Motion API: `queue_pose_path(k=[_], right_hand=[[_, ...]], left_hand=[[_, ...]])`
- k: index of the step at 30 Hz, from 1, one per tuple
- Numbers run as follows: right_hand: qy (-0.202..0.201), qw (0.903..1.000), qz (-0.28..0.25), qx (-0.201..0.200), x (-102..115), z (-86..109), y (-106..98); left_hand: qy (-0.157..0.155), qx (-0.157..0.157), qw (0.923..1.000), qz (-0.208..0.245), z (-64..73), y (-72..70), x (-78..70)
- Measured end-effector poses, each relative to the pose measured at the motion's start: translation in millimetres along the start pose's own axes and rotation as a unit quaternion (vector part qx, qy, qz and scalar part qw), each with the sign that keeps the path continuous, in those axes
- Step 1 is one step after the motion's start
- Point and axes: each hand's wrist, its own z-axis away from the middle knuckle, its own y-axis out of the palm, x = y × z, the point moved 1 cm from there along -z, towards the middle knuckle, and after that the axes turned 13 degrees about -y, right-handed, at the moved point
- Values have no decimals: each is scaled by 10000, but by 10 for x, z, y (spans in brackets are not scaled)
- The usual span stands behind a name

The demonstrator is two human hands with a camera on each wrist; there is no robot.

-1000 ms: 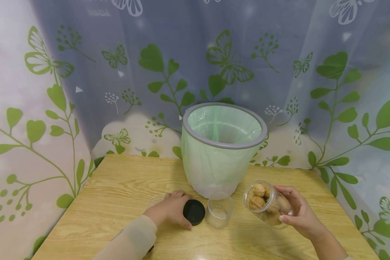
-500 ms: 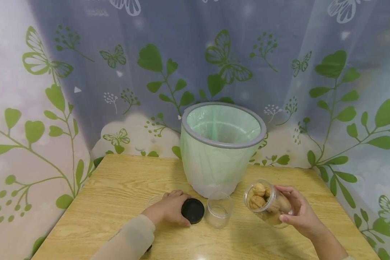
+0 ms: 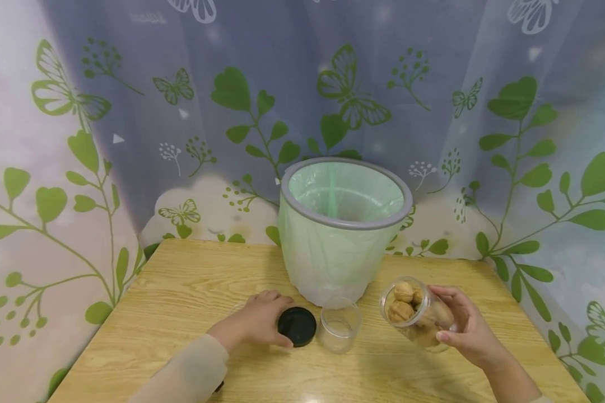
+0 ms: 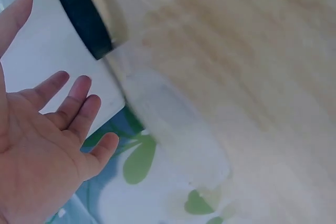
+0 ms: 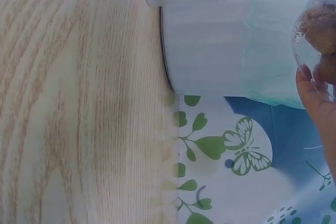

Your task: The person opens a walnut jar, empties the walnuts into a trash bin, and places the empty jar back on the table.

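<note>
In the head view my right hand [image 3: 466,327] grips a clear jar [image 3: 418,316] of walnuts [image 3: 402,302], its lidless mouth tilted up to the left. The right wrist view catches only fingertips and walnuts [image 5: 321,31] at its right border. My left hand [image 3: 257,319] is beside a round black lid [image 3: 297,326]. Seen from the left wrist, that hand [image 4: 52,135] has spread fingers and a gap between it and the lid [image 4: 83,14]. A clear, lidless jar [image 3: 339,327] stands right of the lid, with no contents visible. What lies under the lid is unclear.
A bin [image 3: 333,257] with a grey rim and pale green liner stands behind the jars. The wooden table [image 3: 201,268] reaches back to a curtain [image 3: 262,33] printed with leaves and butterflies. Behind the left hand a faint clear edge shows, mostly hidden.
My left hand has shifted slightly left, leaving more of the black lid in sight. The right hand keeps hold of the walnut jar almost unmoved.
</note>
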Motion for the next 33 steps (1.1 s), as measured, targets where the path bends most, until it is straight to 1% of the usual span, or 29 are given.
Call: queue_pose_path(k=[4, 12, 14, 17, 22, 23, 25, 28, 33], right_hand=[[17, 10000, -39, -16, 13, -3, 0], [6, 9999, -149, 8, 6, 14, -40], [-35, 9998, -184, 26, -1, 11, -56], [-208, 9994, -251, 123, -15, 1, -78], [-201, 9994, -271, 109, -26, -5, -81], [-155, 9995, -249, 74, -29, -3, -79], [-195, 9994, -262, 101, -31, -11, -71], [-194, 9994, -260, 101, -34, -17, -62], [-94, 9998, -151, 20, -29, -15, -55]], left_hand=[[77, -140, 9998, -111, 40, -104, -25], [309, -403, 9987, -51, 173, -378, -111], [361, -452, 9983, -39, 204, -432, -125], [445, -560, 9974, -50, 247, -498, -140], [544, -728, 9957, -199, 314, -627, -159], [576, -777, 9951, -221, 326, -659, -165], [651, -891, 9935, -263, 347, -725, -173], [765, -1128, 9902, -290, 374, -827, -186], [780, -1440, 9861, -275, 397, -999, -209]])
